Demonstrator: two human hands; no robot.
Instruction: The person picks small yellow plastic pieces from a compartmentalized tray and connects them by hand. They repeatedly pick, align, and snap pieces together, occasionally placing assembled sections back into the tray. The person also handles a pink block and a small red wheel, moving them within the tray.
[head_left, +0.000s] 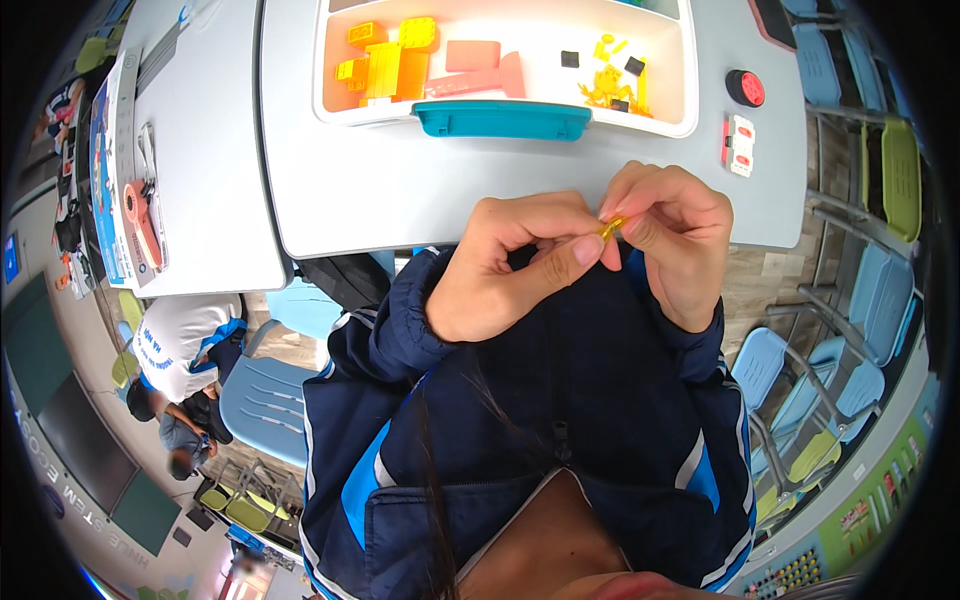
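Note:
Above the front edge of the table, my left hand (530, 262) and my right hand (672, 225) meet at the fingertips. Between them is a small yellow plastic piece (611, 228), pinched by thumb and fingers on both sides. Fingers cover most of it, so its exact shape is hard to make out. Just beyond the hands stands a white storage tray (480, 112) with a teal latch (503, 121). Inside it lie yellow bricks (385, 70) and pink pieces (480, 75) at the left, and small yellow parts (608, 90) with black squares (570, 59) at the right.
Right of the tray, a red and black round part (745, 88) and a white and red block (739, 146) rest on the table (380, 190). A pink tool (143, 222) lies on the left table. Blue chairs (262, 400) and other people (190, 350) are behind.

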